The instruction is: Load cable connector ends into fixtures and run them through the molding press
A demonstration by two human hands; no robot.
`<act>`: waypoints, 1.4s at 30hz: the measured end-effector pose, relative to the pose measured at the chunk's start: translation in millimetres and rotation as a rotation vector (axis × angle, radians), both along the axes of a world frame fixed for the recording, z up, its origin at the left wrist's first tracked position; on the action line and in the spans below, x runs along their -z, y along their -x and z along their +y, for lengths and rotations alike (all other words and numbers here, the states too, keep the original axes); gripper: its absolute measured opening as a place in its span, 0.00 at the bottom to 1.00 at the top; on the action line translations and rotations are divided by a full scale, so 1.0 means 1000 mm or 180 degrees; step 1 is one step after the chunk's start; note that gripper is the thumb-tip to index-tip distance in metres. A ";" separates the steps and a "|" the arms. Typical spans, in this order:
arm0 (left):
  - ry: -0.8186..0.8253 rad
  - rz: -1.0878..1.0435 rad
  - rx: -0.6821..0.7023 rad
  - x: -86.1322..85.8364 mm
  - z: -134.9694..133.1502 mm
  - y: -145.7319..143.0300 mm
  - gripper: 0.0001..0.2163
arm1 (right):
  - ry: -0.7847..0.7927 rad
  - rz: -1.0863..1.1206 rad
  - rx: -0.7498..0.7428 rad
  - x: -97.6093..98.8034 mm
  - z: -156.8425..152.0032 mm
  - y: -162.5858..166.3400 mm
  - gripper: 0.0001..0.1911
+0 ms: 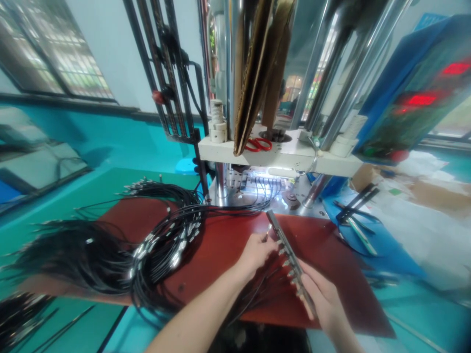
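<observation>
A long dark metal fixture bar (290,257) with a row of silver connector ends lies slanted on the red mat (228,235). My right hand (324,299) grips its near end, fingers closed round it. My left hand (255,255) is closed in a pinch on a thin black cable end (268,234) right beside the bar's upper part. More black cables run from under my left hand toward me.
Big bundles of black cables with silver tips (158,245) cover the mat's left side. A moulding press (279,152) stands behind, with red scissors (258,144) on its platen and cables loaded in its lit opening (263,184). A blue control box (415,93) is at right.
</observation>
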State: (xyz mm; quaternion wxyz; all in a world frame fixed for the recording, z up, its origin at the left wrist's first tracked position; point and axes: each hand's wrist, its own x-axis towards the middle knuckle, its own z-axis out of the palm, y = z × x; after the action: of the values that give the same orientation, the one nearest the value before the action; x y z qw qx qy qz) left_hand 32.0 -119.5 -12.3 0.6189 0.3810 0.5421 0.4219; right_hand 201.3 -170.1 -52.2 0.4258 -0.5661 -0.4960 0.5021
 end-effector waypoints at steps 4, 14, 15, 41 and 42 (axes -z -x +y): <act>-0.0213 0.0111 -0.0097 0.005 0.005 0.000 0.11 | -0.0216 -0.0366 -0.0181 -0.003 -0.002 0.004 0.28; -0.1285 0.0778 -0.0631 0.021 0.010 0.008 0.04 | -0.0184 -0.0217 -0.0011 -0.006 0.000 0.006 0.28; -0.1288 0.0744 -0.0702 0.020 0.010 0.009 0.04 | -0.0156 -0.0201 -0.0002 -0.005 0.000 0.005 0.28; -0.0467 0.0504 -0.0065 0.007 0.017 0.014 0.09 | -0.0096 -0.0099 -0.0262 -0.001 0.003 0.000 0.26; -0.0501 0.0623 -0.0032 0.008 0.019 0.013 0.08 | -0.0129 -0.0192 -0.0275 -0.002 0.002 0.001 0.26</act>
State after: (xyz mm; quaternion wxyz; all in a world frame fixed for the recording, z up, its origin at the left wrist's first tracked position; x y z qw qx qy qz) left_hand 18.8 -100.0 -20.6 0.5291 0.4649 0.5670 0.4271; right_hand 200.7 -167.7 -50.6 0.4000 -0.5503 -0.5426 0.4926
